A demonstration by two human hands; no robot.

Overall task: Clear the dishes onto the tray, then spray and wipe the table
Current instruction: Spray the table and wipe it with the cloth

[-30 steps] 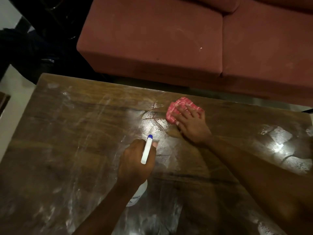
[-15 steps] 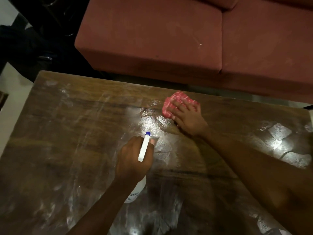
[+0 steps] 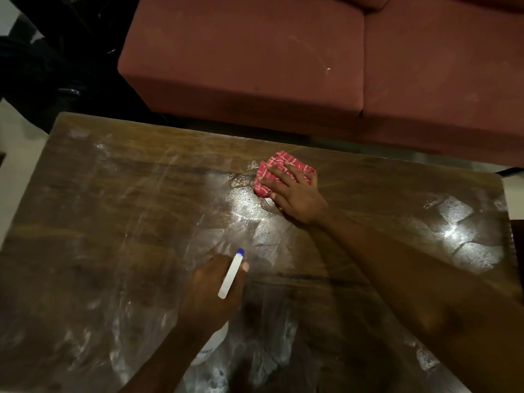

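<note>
My left hand (image 3: pixel 211 293) grips a white spray bottle (image 3: pixel 231 275) with a blue nozzle tip, held over the middle of the dark wooden table (image 3: pixel 113 222). The bottle's body shows below my wrist. My right hand (image 3: pixel 295 191) presses flat on a folded red checked cloth (image 3: pixel 279 173) near the table's far edge, fingers spread and straight over it. The tabletop is streaked with wet, shiny smears around both hands. No dishes or tray are in view.
A dark red sofa (image 3: pixel 283 61) stands just beyond the table's far edge. A pale floor (image 3: pixel 17 154) shows at the left. Dark objects (image 3: pixel 56 66) sit at the top left beside the sofa.
My right hand has slid the cloth a little away from me, toward the far edge. My left hand with the bottle has stayed almost in place.
</note>
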